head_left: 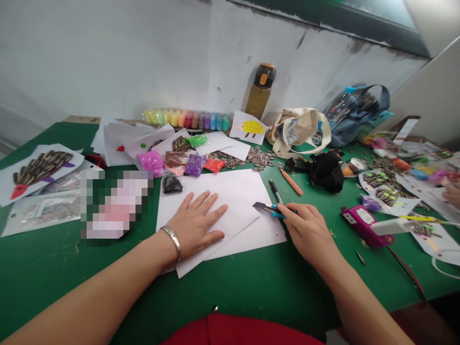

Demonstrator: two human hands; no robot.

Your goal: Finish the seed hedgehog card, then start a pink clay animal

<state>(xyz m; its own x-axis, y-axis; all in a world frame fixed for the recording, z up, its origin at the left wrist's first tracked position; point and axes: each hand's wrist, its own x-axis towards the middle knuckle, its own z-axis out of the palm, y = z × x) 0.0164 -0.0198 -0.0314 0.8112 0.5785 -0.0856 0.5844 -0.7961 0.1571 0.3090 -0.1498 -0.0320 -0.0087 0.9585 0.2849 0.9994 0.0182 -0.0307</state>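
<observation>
Head view: the left hand (196, 223) lies palm down on the white paper (235, 191) at the centre of the green surface (251, 287). Its fingers (210, 203) are released and spread toward 1 o'clock, gripping nothing. The flat spread seems meant to pin the sheets so they cannot slide. A metal bracelet (172, 241) sits on that wrist.

At 3 o'clock from that hand, the right hand (309, 230) has its fingers (289, 211) clenched around a blue utility knife (269, 208). The grip is low and pencil-like. The extended blade points toward 9 o'clock and meets the right edge of the paper, which probably gives fine control of the tip.

A black pen (275, 190) and an orange pen (292, 182) lie just beyond the knife at 12 o'clock, likely parked within easy reach. Farther back lie sunflower seeds (257, 157) and small bags of coloured clay (196, 164). A bottle (260, 91) stands against the wall. A purple glue gun (362, 225) rests at 3 o'clock. Another person's hand (453, 192) shows at the far right edge.
</observation>
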